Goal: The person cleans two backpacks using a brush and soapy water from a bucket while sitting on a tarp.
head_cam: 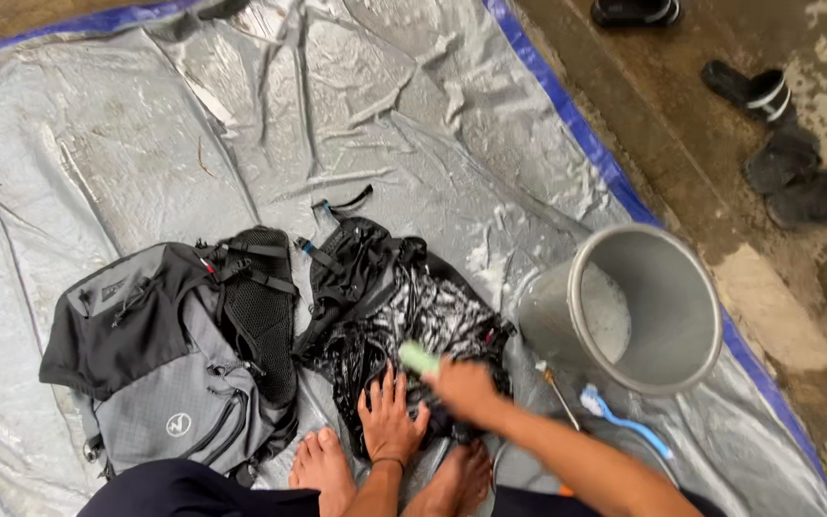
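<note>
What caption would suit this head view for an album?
Left hand pins a wet black bag while right hand scrubs with a green brush.

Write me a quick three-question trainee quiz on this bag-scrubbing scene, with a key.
1. True or false: the left hand presses flat on the wet, soapy black bag.
2. What does the right hand hold? A) small green scrub brush B) blue-handled toothbrush C) black sandal
3. Fill in: the grey-and-black backpack lies to the ___ of the wet bag.

Key: 1 true; 2 A; 3 left. The grey plastic bucket stands on the silver tarpaulin.
</note>
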